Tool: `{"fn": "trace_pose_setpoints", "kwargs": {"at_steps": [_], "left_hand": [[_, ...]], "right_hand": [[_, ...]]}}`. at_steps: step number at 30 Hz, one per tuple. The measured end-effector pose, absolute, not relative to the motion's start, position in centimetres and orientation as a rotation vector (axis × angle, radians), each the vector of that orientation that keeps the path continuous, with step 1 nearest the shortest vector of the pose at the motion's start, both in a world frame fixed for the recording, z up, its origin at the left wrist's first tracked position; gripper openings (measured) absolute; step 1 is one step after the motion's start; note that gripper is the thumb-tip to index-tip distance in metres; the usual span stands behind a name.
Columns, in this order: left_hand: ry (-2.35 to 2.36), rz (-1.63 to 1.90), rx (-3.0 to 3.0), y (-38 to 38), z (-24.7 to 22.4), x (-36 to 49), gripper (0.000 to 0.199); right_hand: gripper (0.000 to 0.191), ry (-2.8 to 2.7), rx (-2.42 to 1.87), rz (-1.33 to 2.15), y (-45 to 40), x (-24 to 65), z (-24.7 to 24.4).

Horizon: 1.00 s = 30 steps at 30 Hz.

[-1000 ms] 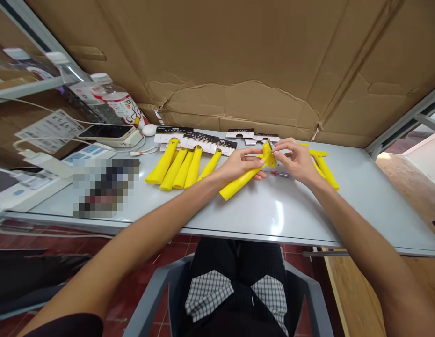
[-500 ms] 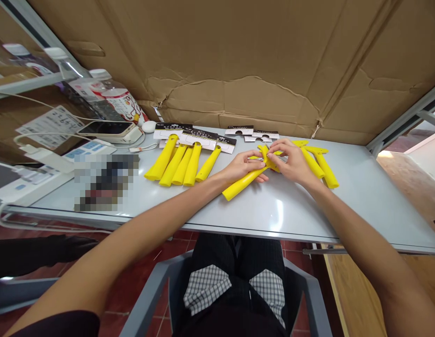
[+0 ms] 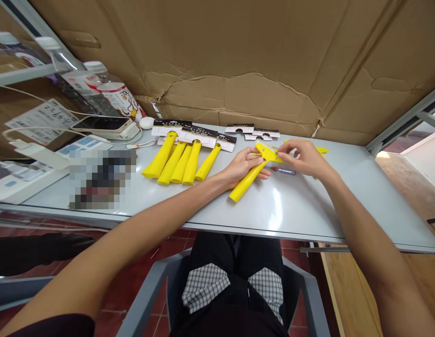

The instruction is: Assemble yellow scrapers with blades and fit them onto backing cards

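My left hand (image 3: 246,166) is closed around a yellow plastic scraper-like tool (image 3: 249,181), near where its tubular handle meets a flat, angled head with small holes. The handle slants down toward me. My right hand (image 3: 303,157) pinches the right end of that head between thumb and fingers. Just below the head, a small screwdriver (image 3: 285,171) with a clear handle and a red part lies on the table. More yellow pieces (image 3: 321,150) rest behind my right hand, which mostly hides them.
Several yellow handles (image 3: 178,161) with black-and-white header cards (image 3: 199,135) lie to the left on the grey table (image 3: 203,206). Two loose cards (image 3: 261,134) are at the back. A power strip (image 3: 45,168), phone (image 3: 102,124) and bottles (image 3: 115,96) crowd the left. Cardboard (image 3: 238,56) walls the back.
The tool has turned so its head now lies flatter, with its holes facing up. My right hand has shifted right along the head, leaving the screwdriver visible below. The view has moved slightly.
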<state>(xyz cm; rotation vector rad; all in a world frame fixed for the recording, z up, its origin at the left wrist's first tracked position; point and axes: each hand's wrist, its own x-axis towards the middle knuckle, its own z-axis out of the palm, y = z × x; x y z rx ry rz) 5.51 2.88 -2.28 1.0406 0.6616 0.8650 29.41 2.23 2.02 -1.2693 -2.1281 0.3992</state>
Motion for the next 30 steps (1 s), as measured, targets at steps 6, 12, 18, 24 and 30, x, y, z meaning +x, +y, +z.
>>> {"fn": "trace_pose_setpoints", "kwargs": {"at_steps": [6, 12, 18, 24, 30], "left_hand": [[0.786, 0.965, 0.876, 2.5, -0.9, 5.8, 0.026], [0.916, 1.135, 0.704, 3.5, 0.1, 5.4, 0.022], [0.914, 1.203, 0.644, 4.1, 0.3, 5.0, 0.020], [0.969, 1.182, 0.689, 3.0, 0.1, 5.7, 0.029], [0.910, 1.074, 0.870, 1.4, -0.8, 6.9, 0.027]], "right_hand": [[0.036, -2.243, -1.359, 0.621, 2.2, 32.7, 3.5], [0.034, -2.487, -1.424, 0.439, 2.6, 31.0, 2.0], [0.021, -2.529, -1.353, 0.365, 2.9, 30.4, 1.1], [0.019, -2.234, -1.303, 0.151, 2.5, 32.1, 3.0], [0.023, -2.266, -1.225, 0.091, 2.0, 30.1, 2.0]]}}
